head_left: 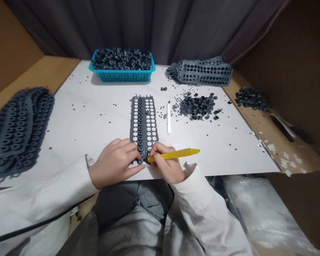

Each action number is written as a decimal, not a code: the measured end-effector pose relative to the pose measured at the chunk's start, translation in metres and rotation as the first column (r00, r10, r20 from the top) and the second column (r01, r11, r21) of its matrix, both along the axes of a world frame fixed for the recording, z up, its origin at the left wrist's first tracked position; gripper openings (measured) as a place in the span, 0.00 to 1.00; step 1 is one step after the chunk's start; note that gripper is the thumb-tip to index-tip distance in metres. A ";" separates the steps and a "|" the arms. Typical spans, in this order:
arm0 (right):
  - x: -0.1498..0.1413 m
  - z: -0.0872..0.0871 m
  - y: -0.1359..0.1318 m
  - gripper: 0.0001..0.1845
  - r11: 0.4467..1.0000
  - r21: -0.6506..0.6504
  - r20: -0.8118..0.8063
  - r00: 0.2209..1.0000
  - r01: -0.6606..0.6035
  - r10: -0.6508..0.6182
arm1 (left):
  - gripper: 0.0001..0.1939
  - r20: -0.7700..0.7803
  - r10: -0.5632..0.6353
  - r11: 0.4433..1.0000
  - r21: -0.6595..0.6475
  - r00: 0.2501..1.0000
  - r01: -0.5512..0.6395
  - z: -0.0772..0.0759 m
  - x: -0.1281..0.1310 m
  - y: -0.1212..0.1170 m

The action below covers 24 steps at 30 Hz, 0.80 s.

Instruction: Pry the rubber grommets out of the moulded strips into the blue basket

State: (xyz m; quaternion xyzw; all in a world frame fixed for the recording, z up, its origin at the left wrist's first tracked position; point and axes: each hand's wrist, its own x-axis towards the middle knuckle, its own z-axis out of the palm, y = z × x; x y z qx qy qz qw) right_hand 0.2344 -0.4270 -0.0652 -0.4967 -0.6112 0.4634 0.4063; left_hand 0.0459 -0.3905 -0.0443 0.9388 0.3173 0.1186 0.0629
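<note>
A dark grey perforated rubber sheet lies lengthwise before me, with columns of round holes and a middle column of ring-shaped parts still in it. My left hand holds down its near left end, fingers curled and the thumb and index finger around a small ring part. Between the fingers of my right hand is a yellow-handled craft knife, gripped like a pen. Its dark tip meets the sheet's near end; the exact contact is partly hidden. To the right of the sheet lies a white craft knife.
A blue basket full of dark rubber parts stands at the back. Stacked perforated sheets lie back right, above a loose pile of cut pieces. More sheets with rings lie at left. Small round scraps dot the white board.
</note>
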 end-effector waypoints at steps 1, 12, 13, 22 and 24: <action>0.000 0.001 0.000 0.09 1.000 0.005 0.010 1.000 -0.009 0.009 | 0.14 -0.017 0.012 0.999 0.031 1.000 -0.011 0.000 0.001 -0.001; 0.000 0.007 -0.001 0.09 0.995 0.080 0.142 0.988 -0.067 0.055 | 0.11 -0.089 0.000 0.969 0.245 0.996 0.022 0.001 0.006 -0.013; 0.000 0.007 -0.001 0.09 0.995 0.079 0.146 0.988 -0.062 0.050 | 0.11 -0.087 -0.002 0.969 0.245 0.996 0.023 0.000 0.006 -0.013; -0.002 0.006 0.000 0.09 0.995 0.081 0.168 0.985 -0.049 0.034 | 0.08 -0.051 0.016 0.986 0.167 0.999 -0.007 -0.001 -0.003 -0.016; -0.001 0.005 0.000 0.10 0.995 0.087 0.170 0.985 -0.057 0.042 | 0.07 -0.037 0.012 0.988 0.154 0.999 -0.007 -0.001 -0.006 -0.018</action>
